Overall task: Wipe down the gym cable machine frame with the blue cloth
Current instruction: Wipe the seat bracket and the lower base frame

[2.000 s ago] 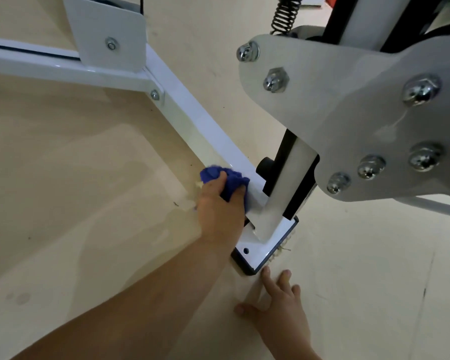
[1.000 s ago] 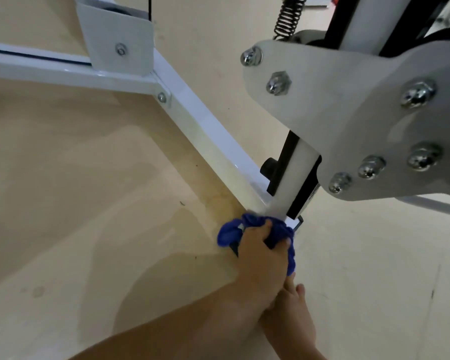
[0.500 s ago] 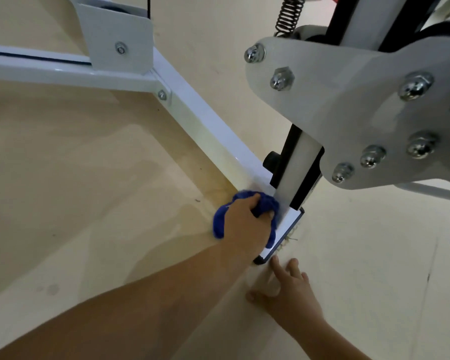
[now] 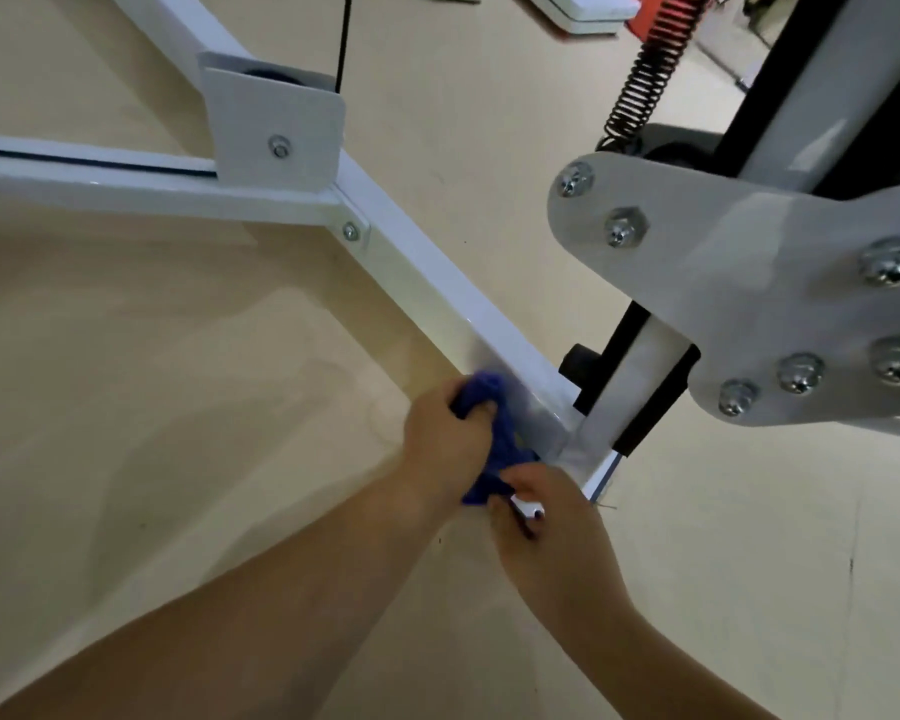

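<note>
The cable machine's white base rail [image 4: 437,298] runs diagonally across the tan floor to a foot plate [image 4: 601,478] under a white and black upright [image 4: 630,387]. My left hand [image 4: 445,444] grips the bunched blue cloth [image 4: 497,439] and presses it on the near side of the rail, just before the upright. My right hand [image 4: 552,532] is right beside it, fingers curled and pinching the cloth's lower tail over the end of the rail. Both forearms reach in from the bottom.
A grey pivot plate with several bolts [image 4: 749,283] hangs close above on the right, with a coil spring [image 4: 640,80] behind it. A white cross rail [image 4: 100,184] and a pulley bracket [image 4: 276,132] join the base rail at upper left. A black knob [image 4: 578,363] sticks out by the upright.
My right hand has lifted off the floor and come up to the cloth's lower end. My left hand with the cloth has slid slightly up the rail. The view has pulled back.
</note>
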Action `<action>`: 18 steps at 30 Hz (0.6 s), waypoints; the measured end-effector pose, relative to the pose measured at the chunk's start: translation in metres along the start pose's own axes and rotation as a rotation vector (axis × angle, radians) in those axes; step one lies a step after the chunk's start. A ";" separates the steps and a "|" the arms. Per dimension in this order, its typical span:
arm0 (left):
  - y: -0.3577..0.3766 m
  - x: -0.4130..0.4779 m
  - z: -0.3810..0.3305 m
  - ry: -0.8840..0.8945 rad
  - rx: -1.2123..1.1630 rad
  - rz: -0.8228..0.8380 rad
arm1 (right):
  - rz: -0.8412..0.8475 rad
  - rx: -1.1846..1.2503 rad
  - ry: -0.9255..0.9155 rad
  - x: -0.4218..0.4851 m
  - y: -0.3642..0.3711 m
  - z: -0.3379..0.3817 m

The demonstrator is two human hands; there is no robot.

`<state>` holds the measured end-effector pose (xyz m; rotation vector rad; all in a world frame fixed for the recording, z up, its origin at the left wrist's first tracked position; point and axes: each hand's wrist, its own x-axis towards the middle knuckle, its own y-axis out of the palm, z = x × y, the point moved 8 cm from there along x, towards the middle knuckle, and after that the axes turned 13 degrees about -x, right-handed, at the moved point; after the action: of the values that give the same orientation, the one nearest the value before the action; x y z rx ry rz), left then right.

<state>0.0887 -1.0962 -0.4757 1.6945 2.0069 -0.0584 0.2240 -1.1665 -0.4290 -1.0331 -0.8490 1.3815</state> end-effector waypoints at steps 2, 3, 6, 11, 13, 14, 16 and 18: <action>-0.020 -0.004 0.002 -0.055 -0.096 -0.027 | -0.130 -0.092 -0.262 -0.001 -0.008 0.027; -0.020 -0.010 0.003 -0.099 -0.131 0.032 | -0.157 -0.130 -0.368 0.000 -0.008 0.038; -0.022 -0.016 0.006 -0.273 -0.311 0.159 | -0.086 -0.176 -0.453 0.025 0.008 0.051; -0.054 -0.003 -0.022 -0.236 -0.405 0.242 | -0.113 -0.367 -0.642 0.069 0.019 0.084; -0.086 0.012 -0.030 -0.064 -0.179 0.106 | -0.188 -0.416 -0.741 0.082 0.014 0.101; -0.104 0.018 -0.035 0.046 0.008 0.029 | -0.251 -0.455 -0.763 0.089 0.009 0.106; -0.128 0.028 -0.036 0.207 0.519 -0.007 | -0.351 -0.530 -0.739 0.104 0.000 0.107; -0.148 0.034 -0.016 0.246 1.085 0.050 | -0.399 -0.650 -0.708 0.117 -0.003 0.104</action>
<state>-0.0579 -1.0929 -0.5179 2.4441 2.2663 -1.1487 0.1326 -1.0421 -0.4019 -0.7557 -2.0070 1.1364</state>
